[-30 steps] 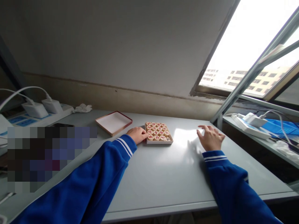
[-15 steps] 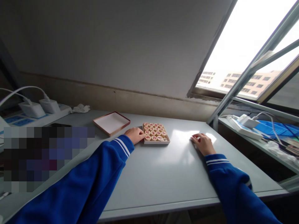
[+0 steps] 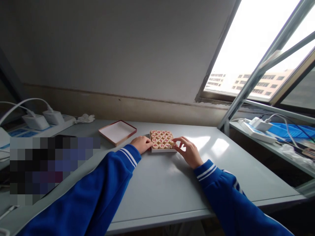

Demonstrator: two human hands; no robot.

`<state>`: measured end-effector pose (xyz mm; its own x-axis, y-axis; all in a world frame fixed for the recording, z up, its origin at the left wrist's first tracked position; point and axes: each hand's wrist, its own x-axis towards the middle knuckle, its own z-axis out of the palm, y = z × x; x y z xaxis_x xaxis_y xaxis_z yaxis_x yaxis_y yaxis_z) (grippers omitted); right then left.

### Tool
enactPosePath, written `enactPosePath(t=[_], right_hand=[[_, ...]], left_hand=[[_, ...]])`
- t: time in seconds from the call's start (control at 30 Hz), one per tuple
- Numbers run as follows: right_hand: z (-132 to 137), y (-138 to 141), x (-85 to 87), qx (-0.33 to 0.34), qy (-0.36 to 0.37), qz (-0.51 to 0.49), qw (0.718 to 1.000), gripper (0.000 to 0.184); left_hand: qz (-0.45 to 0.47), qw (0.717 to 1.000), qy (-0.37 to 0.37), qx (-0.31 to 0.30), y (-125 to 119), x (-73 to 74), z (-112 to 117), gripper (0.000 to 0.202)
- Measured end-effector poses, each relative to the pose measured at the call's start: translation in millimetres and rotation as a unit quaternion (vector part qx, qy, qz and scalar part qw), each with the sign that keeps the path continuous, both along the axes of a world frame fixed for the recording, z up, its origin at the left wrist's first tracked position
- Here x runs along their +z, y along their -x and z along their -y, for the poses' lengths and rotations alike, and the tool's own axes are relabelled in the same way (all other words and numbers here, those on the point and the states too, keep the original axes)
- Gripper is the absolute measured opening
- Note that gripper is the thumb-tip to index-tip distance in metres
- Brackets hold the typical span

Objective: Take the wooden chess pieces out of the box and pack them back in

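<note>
Your right hand (image 3: 190,152) reaches over the box's near right corner, thumb and forefinger at a xiangqi piece there; whether they pinch it, you cannot tell from this view. Your left hand (image 3: 142,144) lies curled against the box's left wall, its grip on it unclear. The open box (image 3: 163,150) sits between both hands, with red-marked xiangqi pieces (image 3: 161,141) packed in rows. Light steadying pressure from the left should stop the box sliding; taking a piece by its rim, straight up, should spare its neighbours. Farther left on the grey desk (image 3: 159,186), the box lid (image 3: 118,131) lies hollow side up.
</note>
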<state>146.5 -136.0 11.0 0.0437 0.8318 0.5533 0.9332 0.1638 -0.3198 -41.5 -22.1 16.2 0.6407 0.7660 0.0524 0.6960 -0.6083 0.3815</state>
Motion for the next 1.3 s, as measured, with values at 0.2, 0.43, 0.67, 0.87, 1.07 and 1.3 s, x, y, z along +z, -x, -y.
enactPosePath(t=[0.2,0.43,0.67,0.87,1.07,1.3], right_hand=[[-1,-5,-5.2,0.023,0.019,0.02,0.999,0.021],[1,-4,-3.9,0.005,0.015,0.023,1.0,0.022],[1,-8,-7.6,-0.005,0.011,0.043,0.999,0.02],[3,-10,-4.2,-0.024,-0.037,0.017,0.999,0.02],[4,-13,3.6,0.017,-0.103,-0.085,0.991,0.025],[4,-3,25.6,0.222,0.009,-0.482,0.847,0.077]], left_hand=[[-0.001,1.0,0.009,0.008,0,1.1,3,0.031],[0.017,0.997,0.069,-0.027,5,10.5,-1,0.039],[-0.007,0.966,-0.23,0.118,34,15.1,-25,0.043],[-0.146,0.971,-0.133,0.138,59,4.4,-39,0.029],[0.311,0.938,-0.042,0.146,36,46.1,6,0.03],[0.622,0.712,0.322,0.045,-34,52.1,73,0.05]])
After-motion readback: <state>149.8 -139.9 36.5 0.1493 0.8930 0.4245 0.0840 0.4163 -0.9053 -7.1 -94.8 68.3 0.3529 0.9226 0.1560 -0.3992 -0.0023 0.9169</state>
